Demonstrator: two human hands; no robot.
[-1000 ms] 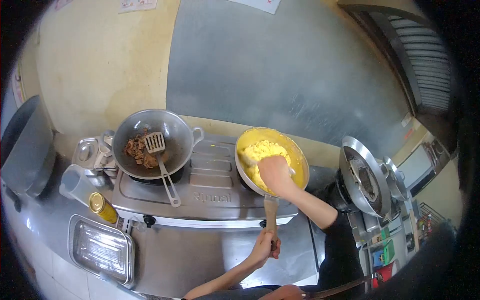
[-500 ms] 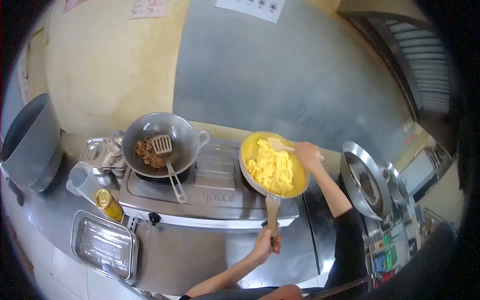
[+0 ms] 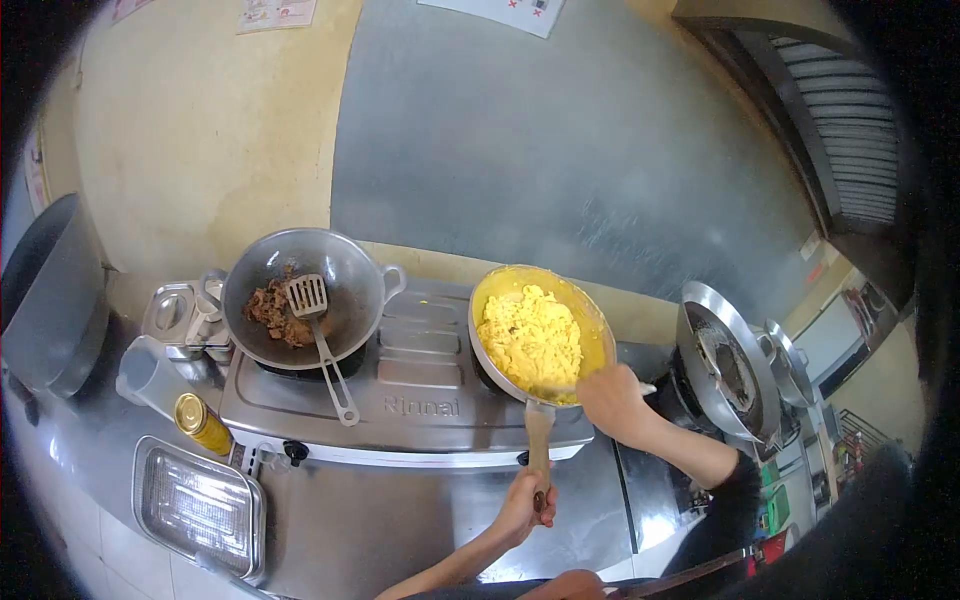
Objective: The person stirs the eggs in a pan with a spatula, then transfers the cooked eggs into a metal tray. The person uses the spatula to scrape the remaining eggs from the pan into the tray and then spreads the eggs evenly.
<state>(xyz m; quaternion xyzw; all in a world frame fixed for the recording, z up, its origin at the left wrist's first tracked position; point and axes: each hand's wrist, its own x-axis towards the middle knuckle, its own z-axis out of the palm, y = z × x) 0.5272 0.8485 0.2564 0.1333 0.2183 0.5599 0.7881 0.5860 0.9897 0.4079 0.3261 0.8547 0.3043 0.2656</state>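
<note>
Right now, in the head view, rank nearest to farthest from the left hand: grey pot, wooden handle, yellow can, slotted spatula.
1. Wooden handle, in the left hand.
2. Slotted spatula, left, in the wok.
3. Yellow can, left of the stove.
4. Grey pot, far left.

I am in a kitchen. Evidence noted: a silver two-burner Rinnai stove point(image 3: 420, 374) on a shiny grey metal tabletop point(image 3: 390, 520), bearing a round grey metal wok point(image 3: 352, 268) of brown food point(image 3: 272, 312) and a round, wooden-handled pan point(image 3: 598, 335) of lumpy yellow food point(image 3: 530, 337). I also record a large grey metal pot point(image 3: 60, 310) and a rectangular silver metal tray point(image 3: 198, 500).
</note>
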